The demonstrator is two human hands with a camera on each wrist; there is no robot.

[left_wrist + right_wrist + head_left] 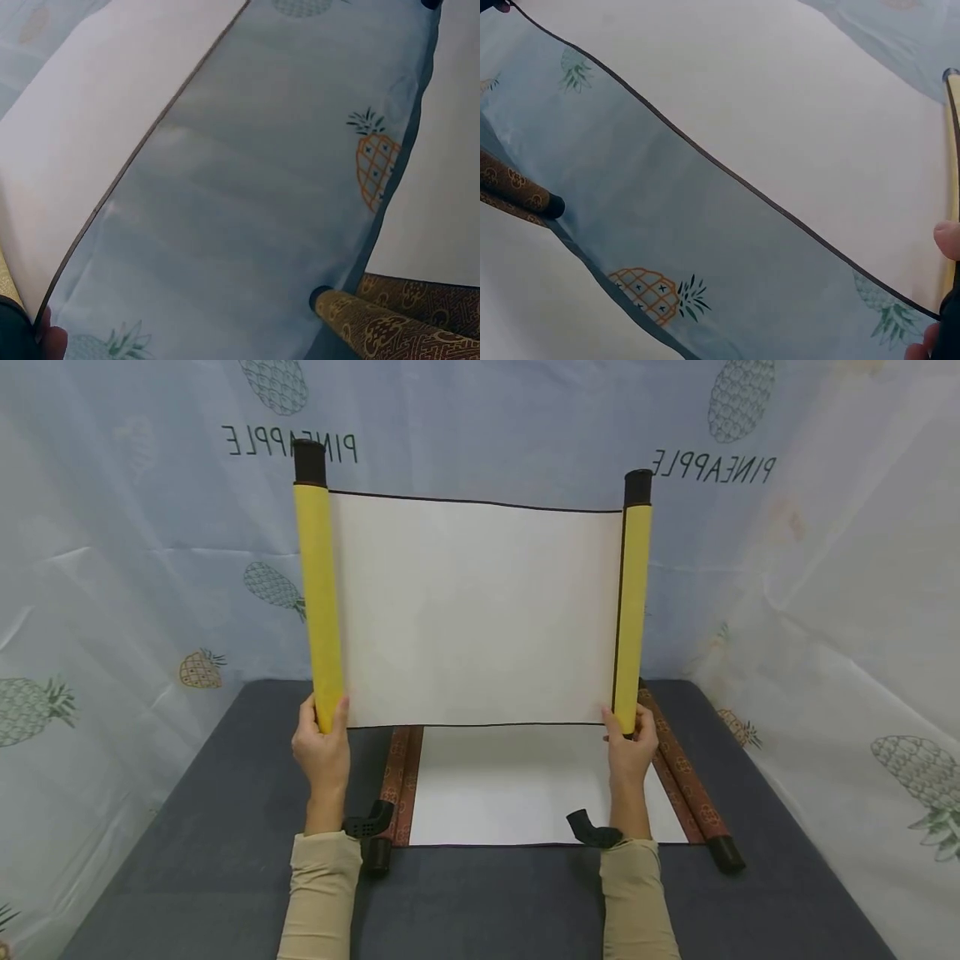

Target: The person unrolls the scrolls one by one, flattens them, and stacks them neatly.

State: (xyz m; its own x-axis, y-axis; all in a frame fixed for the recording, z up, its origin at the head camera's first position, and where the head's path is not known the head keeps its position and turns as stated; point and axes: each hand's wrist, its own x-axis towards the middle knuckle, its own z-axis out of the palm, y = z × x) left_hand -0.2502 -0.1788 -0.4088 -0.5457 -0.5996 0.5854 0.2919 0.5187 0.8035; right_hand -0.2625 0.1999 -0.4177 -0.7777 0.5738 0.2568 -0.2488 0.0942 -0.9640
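Note:
A hanging scroll with a blank off-white sheet (480, 610) and thin dark edges is held up in the air, spread between two yellow rollers with black end caps. My left hand (324, 760) grips the lower end of the thicker left roller (320, 602). Round the bottom of the right roller (633, 610) my right hand (630, 756) has its thumb and fingers. Only fingertips (52, 341) of the left hand show in the left wrist view. In the right wrist view, the right thumb (948, 238) lies against the yellow roller (952, 135).
Beneath the raised scroll, a second scroll lies partly unrolled on the dark grey table (225, 877). Its white sheet (495, 793) spreads between brown patterned rollers, the right one (686, 777) angled. Pineapple-printed curtains (135, 568) surround the table. Black straps (371, 820) sit on both wrists.

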